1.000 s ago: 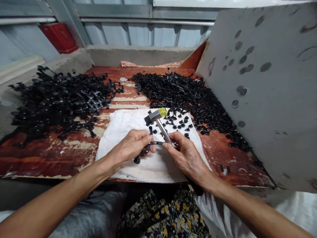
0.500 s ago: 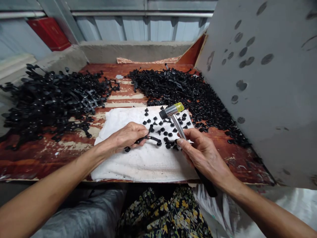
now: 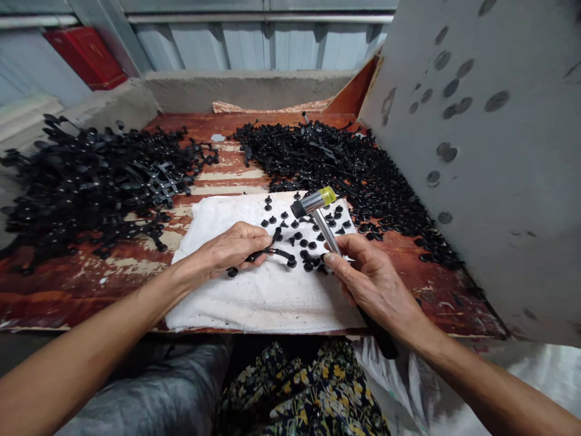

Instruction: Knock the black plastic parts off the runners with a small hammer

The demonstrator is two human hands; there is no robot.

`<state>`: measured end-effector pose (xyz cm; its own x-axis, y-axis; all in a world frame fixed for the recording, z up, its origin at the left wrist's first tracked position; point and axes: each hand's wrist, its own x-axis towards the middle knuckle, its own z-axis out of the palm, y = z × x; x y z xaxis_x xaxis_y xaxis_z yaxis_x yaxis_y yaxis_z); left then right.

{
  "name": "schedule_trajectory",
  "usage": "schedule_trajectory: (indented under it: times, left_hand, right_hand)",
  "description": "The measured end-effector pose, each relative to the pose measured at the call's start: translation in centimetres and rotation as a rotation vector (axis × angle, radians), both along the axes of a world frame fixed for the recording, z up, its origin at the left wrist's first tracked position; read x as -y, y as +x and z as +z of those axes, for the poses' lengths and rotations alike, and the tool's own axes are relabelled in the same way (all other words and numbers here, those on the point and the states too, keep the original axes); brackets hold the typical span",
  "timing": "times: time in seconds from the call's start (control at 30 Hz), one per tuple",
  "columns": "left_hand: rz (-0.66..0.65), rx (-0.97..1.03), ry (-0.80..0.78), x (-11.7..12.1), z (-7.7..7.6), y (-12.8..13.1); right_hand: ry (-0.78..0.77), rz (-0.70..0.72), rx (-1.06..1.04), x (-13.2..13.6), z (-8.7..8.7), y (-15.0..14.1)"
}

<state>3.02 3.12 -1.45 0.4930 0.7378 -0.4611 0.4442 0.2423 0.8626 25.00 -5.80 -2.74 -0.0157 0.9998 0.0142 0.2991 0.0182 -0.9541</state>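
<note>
My left hand (image 3: 231, 249) pinches a black plastic cross-shaped piece (image 3: 272, 253) and holds it flat on a white cloth (image 3: 263, 290). My right hand (image 3: 367, 275) grips the metal shaft of a small hammer (image 3: 318, 209) with a silver head and yellow end cap; the head hangs above the cloth, just right of the piece. Several small black caps (image 3: 313, 233) lie scattered on the cloth around the hammer head.
A worn red wooden board (image 3: 91, 284) carries the cloth. A heap of black cross pieces (image 3: 95, 175) lies at left, another black pile (image 3: 336, 163) at back right. A grey spotted panel (image 3: 476, 169) leans on the right. A concrete ledge (image 3: 245, 88) runs behind.
One second ago both hands held the piece together near the cloth's middle. Since then my right hand has drawn right with the hammer, and my left hand has laid the piece on the cloth.
</note>
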Motion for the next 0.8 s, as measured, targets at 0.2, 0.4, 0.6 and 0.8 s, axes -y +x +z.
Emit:
schedule_trajectory:
  times: [0.2,0.4,0.6,0.8]
  left_hand:
    - [-0.002,-0.01,-0.011,-0.1,0.0,0.1]
    - [0.04,-0.017,-0.068,-0.2,0.2,0.2]
    - [-0.038,-0.004,-0.061,-0.5,0.0,-0.2]
    - [-0.064,0.001,-0.087,-1.2,-0.6,-0.6]
  right_hand:
    - [0.014,-0.007,0.01,-0.1,-0.1,0.0]
    - [0.037,0.021,0.119,0.0,0.0,0.2]
    - [0.265,0.06,0.404,-0.3,-1.0,0.8]
    - [0.407,0.168,0.726,-1.3,-1.0,0.7]
